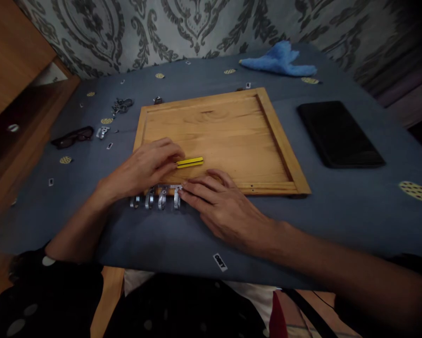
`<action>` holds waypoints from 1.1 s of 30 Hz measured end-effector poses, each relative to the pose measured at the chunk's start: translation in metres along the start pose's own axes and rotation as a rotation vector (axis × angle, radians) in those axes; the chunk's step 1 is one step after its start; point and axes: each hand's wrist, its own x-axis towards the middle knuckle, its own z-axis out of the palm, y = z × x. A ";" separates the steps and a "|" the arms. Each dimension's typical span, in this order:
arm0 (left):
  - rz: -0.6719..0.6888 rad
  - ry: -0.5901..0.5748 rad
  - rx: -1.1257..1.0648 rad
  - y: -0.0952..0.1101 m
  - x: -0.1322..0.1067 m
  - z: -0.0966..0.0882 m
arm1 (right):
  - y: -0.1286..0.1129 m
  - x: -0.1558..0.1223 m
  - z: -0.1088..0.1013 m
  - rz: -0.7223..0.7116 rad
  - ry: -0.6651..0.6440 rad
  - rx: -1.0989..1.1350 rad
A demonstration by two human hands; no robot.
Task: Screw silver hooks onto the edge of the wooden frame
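Note:
A wooden tray-like board (232,131) lies on a blue tablecloth (337,206). My left hand (143,166) rests on the board's near left corner, its fingers closed on one end of a yellow and black tool (190,162) that lies flat on the wood. My right hand (221,202) lies on the board's front edge, fingers stretched out and touching the rightmost of several metal hooks (156,199) lined up along that edge.
A black phone (339,134) lies right of the board. A blue cloth (279,61) sits at the back. Dark glasses (73,137), a metal clasp (121,106) and small loose parts lie to the left. A wooden cabinet (13,51) stands at far left.

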 end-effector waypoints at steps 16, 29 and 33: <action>-0.051 -0.364 -0.173 0.017 -0.012 -0.014 | 0.002 0.000 0.002 0.001 0.039 0.037; -0.062 -0.320 -0.129 0.019 -0.014 -0.006 | 0.006 -0.002 0.002 -0.016 0.105 0.074; -0.055 -0.319 -0.115 0.017 -0.015 -0.005 | 0.004 -0.002 0.001 -0.019 0.124 0.087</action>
